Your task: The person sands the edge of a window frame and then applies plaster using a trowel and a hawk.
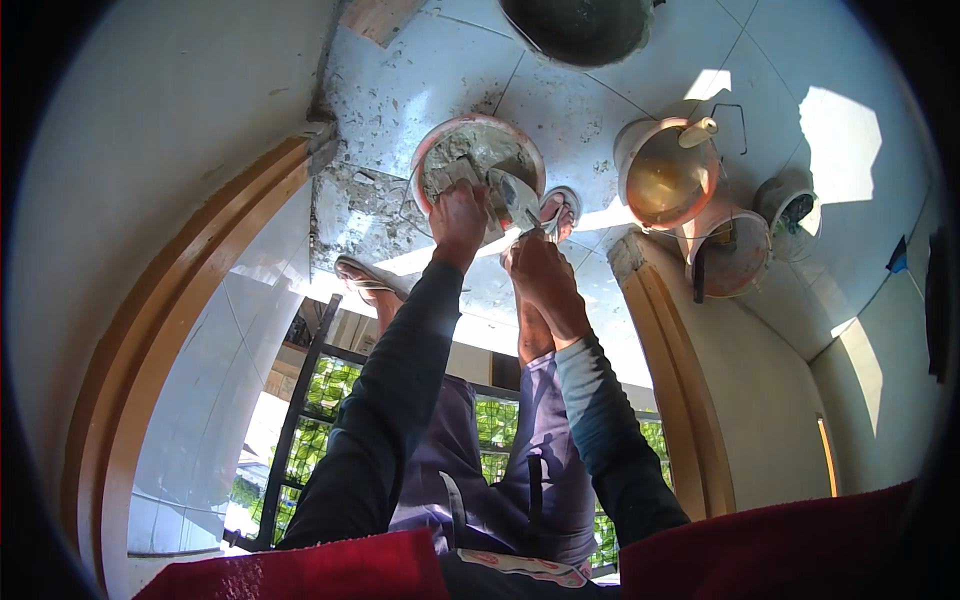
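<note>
A round bucket of wet grey mortar stands on the tiled floor in front of me. At its near rim, my left hand is closed around a flat, rectangular, mortar-smeared tool; the fingers hide how it is gripped, and its exact kind is unclear. Just to the right, my right hand grips a trowel by its handle. The trowel's shiny metal blade reaches over the bucket's near right edge, close beside the left hand's tool.
On the right stand a bucket of murky liquid with a roller-like handle across its rim, another bucket and a small pail. A dark basin sits at the far side. Wooden door frames flank me; mortar crumbs litter the floor.
</note>
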Tool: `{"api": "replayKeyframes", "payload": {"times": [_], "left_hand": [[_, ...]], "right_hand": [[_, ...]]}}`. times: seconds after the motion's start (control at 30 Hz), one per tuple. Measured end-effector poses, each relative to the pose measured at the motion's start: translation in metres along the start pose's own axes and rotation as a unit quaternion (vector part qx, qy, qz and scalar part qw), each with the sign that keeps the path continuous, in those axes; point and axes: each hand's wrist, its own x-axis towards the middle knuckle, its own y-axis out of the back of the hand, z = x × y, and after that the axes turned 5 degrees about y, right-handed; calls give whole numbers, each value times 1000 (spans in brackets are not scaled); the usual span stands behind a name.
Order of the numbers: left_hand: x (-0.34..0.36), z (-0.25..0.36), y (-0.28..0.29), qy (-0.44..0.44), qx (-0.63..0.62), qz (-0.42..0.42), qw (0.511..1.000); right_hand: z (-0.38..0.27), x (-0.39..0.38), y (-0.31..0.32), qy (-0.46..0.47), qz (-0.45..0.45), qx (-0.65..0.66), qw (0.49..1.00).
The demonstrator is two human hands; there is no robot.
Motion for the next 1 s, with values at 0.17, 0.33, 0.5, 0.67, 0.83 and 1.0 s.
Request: {"api": "replayKeyframes", "payload": {"times": [0.17, 0.33, 0.5, 0.67, 0.83, 1.0], "left_hand": [[26, 17, -2, -133, 127, 52, 982], [2, 139, -17, -226, 35, 20, 973], [6, 222, -132, -461, 166, 17, 872], [37, 242, -215, -399, 323, -93, 853], [34, 218, -224, -446, 404, -80, 795], [16, 231, -180, -464, 285, -170, 821]], "right_hand": [[-37, -33, 39, -157, 126, 293, 935], [-33, -41, 6, -151, 190, 320, 916], [-37, -52, -1, -98, 182, 303, 930], [-40, -78, 1, -85, 166, 317, 930], [-27, -89, -5, -63, 163, 288, 942], [-23, -76, -32, 14, 202, 152, 967]]}}
